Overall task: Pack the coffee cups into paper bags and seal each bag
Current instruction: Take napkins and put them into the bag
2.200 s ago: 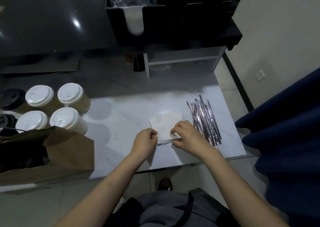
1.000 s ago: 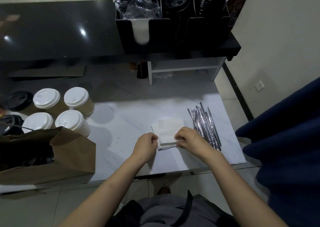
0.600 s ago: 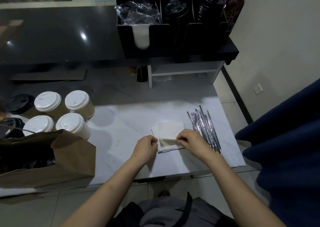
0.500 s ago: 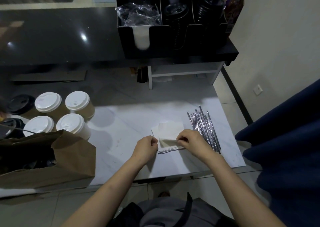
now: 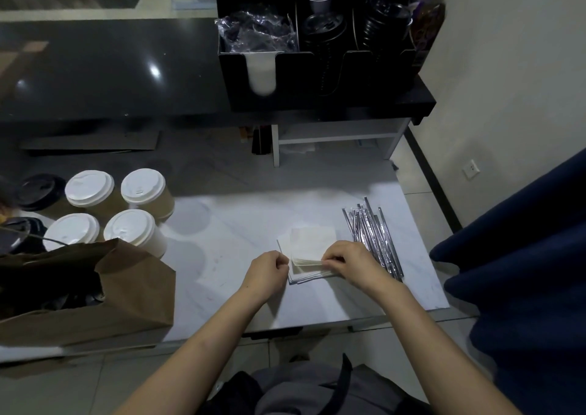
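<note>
Head view: right hand (image 5: 350, 264) pinching the top sheets of a small stack of white paper napkins (image 5: 312, 249) on the white marble tabletop (image 5: 241, 224); left hand (image 5: 269, 272) curled closed against the stack's nine o'clock edge, grip on the paper unclear. At nine o'clock, four white-lidded kraft paper coffee cups (image 5: 126, 208) beside an open brown paper bag (image 5: 126, 291). At three o'clock, silver-wrapped straws (image 5: 374, 234) just beside the napkins.
</note>
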A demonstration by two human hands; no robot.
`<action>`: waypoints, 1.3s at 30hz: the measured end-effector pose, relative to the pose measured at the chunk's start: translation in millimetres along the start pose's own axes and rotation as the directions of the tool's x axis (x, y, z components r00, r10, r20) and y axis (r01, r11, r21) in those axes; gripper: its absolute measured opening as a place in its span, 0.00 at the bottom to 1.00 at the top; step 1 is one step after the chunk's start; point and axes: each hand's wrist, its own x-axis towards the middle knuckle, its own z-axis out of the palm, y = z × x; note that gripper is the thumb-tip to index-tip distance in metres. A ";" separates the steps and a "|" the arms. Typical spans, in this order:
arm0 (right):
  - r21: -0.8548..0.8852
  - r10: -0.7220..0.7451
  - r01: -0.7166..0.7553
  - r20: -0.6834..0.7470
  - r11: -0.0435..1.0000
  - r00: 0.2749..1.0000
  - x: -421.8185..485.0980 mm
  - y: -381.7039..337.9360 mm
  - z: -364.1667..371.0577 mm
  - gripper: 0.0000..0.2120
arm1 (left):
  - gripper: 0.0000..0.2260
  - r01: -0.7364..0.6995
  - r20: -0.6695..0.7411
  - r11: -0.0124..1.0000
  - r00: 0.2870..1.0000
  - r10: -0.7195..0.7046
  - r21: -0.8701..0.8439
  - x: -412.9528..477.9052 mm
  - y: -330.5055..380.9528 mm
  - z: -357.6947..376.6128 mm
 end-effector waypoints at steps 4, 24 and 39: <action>-0.001 -0.016 0.016 -0.003 1.000 1.000 0.2 -0.4 0.1 0.02 | 0.11 0.007 0.009 1.000 1.000 -0.007 -0.001 -1.0 1.5 -1.5; -0.016 -0.178 0.178 -0.218 0.984 0.960 -3.6 -11.9 0.4 0.02 | 0.14 0.117 -0.016 0.947 0.992 -0.128 -0.299 -2.4 7.8 -8.8; -0.096 -0.461 0.456 -0.312 0.885 0.831 -16.9 -61.0 7.0 0.08 | 0.07 0.202 0.138 0.614 0.979 -0.150 -0.763 -10.0 15.5 -46.5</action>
